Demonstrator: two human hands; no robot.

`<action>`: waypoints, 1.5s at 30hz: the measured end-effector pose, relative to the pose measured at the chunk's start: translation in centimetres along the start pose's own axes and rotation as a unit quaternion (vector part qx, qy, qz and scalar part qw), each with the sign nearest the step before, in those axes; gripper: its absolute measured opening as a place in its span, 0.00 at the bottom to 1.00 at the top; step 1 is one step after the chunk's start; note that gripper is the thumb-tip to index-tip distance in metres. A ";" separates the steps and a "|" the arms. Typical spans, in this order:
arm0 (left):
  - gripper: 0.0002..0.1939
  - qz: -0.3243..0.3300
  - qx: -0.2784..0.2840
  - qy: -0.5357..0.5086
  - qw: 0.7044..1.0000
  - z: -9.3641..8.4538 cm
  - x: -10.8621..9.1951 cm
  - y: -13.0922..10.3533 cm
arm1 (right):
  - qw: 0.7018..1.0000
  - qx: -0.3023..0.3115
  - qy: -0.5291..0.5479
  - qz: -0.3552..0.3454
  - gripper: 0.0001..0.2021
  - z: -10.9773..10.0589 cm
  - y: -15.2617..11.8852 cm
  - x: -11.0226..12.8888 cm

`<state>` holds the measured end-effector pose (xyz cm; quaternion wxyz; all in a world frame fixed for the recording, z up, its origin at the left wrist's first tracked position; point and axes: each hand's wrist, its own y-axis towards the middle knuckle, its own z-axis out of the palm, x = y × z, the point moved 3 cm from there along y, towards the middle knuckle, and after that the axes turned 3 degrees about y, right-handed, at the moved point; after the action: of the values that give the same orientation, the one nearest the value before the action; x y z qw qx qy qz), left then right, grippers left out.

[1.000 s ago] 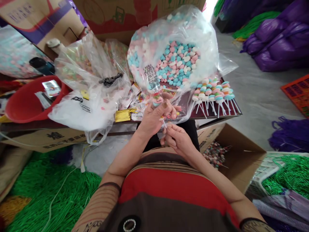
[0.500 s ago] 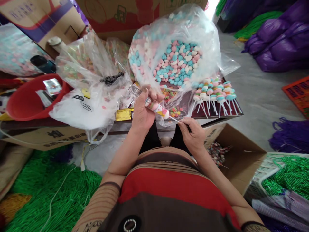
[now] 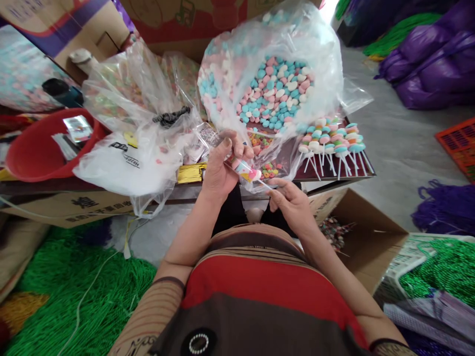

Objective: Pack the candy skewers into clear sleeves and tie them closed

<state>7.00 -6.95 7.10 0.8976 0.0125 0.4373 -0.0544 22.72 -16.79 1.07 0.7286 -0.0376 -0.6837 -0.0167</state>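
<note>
My left hand (image 3: 223,165) is closed around a small clear printed wrapper with a candy skewer (image 3: 249,173) inside it. The skewer's white stick points right, and its free end is pinched between the fingers of my right hand (image 3: 291,200). Behind my hands lies a big clear bag of pink, blue and white candies (image 3: 276,94). Small ring candies (image 3: 270,170) lie in clear plastic just beyond the skewer. To the right, a pile of candy skewers (image 3: 332,141) rests on the table with sticks toward me. Yellow ties (image 3: 189,173) sit left of my left hand.
A red bowl (image 3: 33,153) with packets stands at the left, beside a white plastic bag (image 3: 126,168). An open cardboard box (image 3: 374,242) holding wrapped pieces is below the table's right end. Green strands (image 3: 85,296) cover the floor at the lower left.
The fingers of my right hand have shifted slightly left along the stick and spread a little. My left hand's grip on the wrapper is nearly the same. The view has shifted slightly.
</note>
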 end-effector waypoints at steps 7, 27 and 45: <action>0.15 -0.023 -0.015 -0.001 1.000 0.5 1.2 -0.3 | 0.953 -0.078 -0.226 -0.187 0.13 0.2 -0.6 -0.1; 0.09 -0.037 0.035 -0.008 0.999 2.2 1.6 -1.4 | 0.998 0.021 0.049 0.029 0.19 2.0 -0.4 0.8; 0.23 -0.043 0.079 0.060 0.994 0.8 4.0 -1.9 | 0.990 0.002 0.137 0.024 0.18 2.5 0.0 0.7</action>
<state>9.83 -9.21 4.50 0.8626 0.0677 0.4850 -0.1268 20.32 -16.53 1.89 0.8155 -0.0498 -0.5767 -0.0030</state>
